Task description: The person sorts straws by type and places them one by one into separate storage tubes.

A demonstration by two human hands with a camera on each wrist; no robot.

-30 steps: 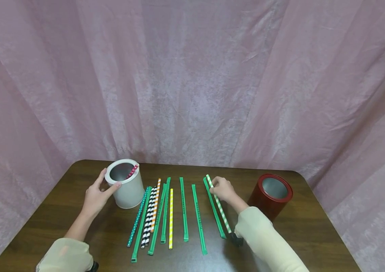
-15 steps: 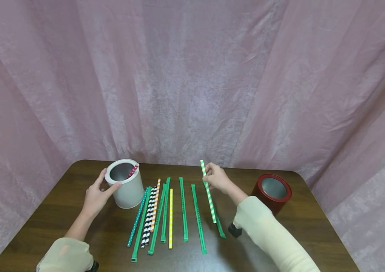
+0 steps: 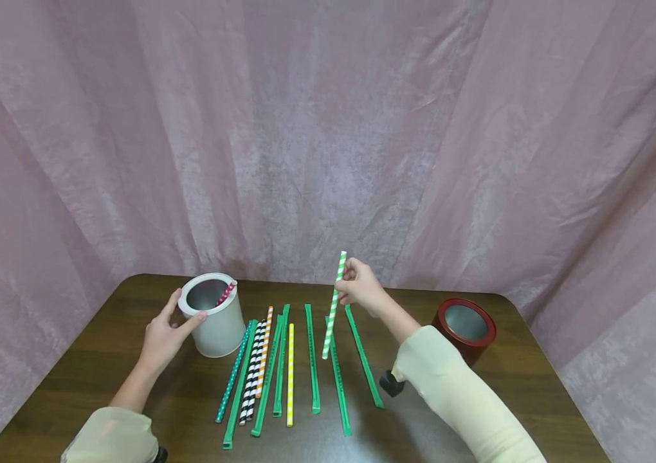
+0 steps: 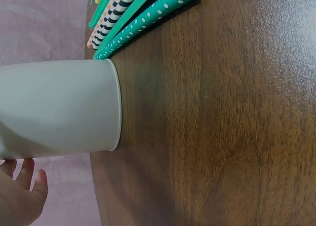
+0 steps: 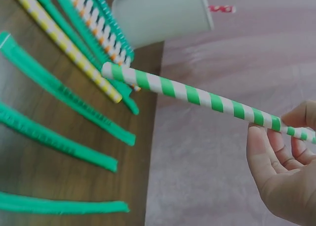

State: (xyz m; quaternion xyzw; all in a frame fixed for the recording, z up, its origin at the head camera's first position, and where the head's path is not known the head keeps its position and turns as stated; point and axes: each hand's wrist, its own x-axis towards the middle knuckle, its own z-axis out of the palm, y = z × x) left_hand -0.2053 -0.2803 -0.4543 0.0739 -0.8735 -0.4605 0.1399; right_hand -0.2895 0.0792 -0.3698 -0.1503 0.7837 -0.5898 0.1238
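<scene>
Brown tabletop (image 3: 189,405), far-left corner: left hand (image 3: 164,334) grips white canister (image 3: 220,331), likely steadying it; right hand (image 3: 362,287) pinches green-striped straw (image 3: 331,318) high, lower end free.

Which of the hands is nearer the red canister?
Right. The right hand is just left of the red canister in the head view, pinching the green-striped straw; the left hand is much farther left, at the white canister.

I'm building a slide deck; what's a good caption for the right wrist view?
Right hand pinches a green-and-white striped straw, white canister in the background.
</scene>
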